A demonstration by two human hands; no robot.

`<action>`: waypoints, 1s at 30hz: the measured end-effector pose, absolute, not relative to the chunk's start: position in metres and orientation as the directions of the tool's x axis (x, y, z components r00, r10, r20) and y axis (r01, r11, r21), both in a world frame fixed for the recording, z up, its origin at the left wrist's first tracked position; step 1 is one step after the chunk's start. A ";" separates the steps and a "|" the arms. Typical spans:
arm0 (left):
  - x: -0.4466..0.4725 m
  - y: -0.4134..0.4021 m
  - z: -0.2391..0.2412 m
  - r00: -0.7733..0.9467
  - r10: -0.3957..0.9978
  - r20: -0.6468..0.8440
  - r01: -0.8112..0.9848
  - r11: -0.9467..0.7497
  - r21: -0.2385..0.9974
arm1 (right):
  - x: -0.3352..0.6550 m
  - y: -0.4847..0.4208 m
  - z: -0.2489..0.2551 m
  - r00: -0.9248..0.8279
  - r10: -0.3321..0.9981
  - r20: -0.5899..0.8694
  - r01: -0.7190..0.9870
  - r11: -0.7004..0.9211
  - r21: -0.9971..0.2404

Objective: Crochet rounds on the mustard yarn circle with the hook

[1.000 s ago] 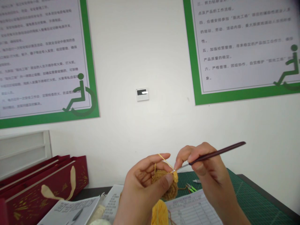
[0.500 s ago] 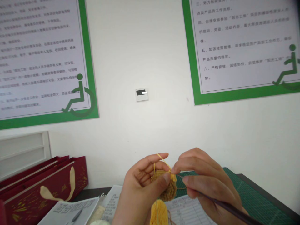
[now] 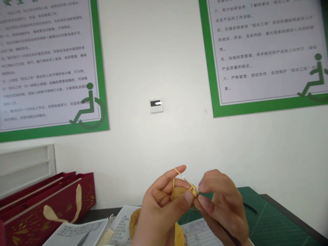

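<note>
My left hand (image 3: pixel 164 205) pinches a mustard-brown crochet piece (image 3: pixel 178 193) between thumb and fingers. Yellow yarn (image 3: pixel 175 169) runs over its raised index finger and down to the yellow stitches at the edge of the work. My right hand (image 3: pixel 222 201) grips a crochet hook (image 3: pixel 182 177); its metal tip pokes out past the stitches near the yarn, and most of its dark handle is hidden by the hand. Below the hands, a yellow yarn ball (image 3: pixel 179 235) is partly covered by my left wrist, with a mustard yarn ball (image 3: pixel 134 222) left of it.
A green cutting mat (image 3: pixel 271 218) covers the table's right side, with a dark slim object (image 3: pixel 249 207) on it. Printed sheets (image 3: pixel 202 230) lie under the hands. At left are a pen (image 3: pixel 83 238) on papers and red gift bags (image 3: pixel 51 212). The wall stands behind.
The hook has gone further through the work, so its tip now shows beyond the stitches. My right hand has turned and closed in on the left. The crochet piece is tilted flatter.
</note>
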State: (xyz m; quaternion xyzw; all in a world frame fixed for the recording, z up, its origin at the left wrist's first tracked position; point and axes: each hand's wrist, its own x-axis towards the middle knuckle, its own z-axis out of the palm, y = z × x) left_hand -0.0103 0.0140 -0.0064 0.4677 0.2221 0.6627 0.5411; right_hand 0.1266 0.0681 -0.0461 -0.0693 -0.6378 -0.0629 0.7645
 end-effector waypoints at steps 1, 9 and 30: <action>-0.008 0.014 -0.006 -0.012 0.922 0.387 -0.501 -0.341 0.796 | 0.124 0.067 -0.047 0.193 -0.077 0.978 0.263 0.964 0.024; -0.001 0.006 -0.007 -0.210 0.821 0.532 -0.173 -0.566 0.806 | 0.124 0.051 -0.036 0.172 -0.045 0.984 0.178 0.984 0.014; -0.014 0.007 -0.002 0.123 0.866 0.485 -0.463 -0.382 0.800 | 0.108 0.051 -0.032 -0.108 0.756 0.646 -0.771 0.347 -0.535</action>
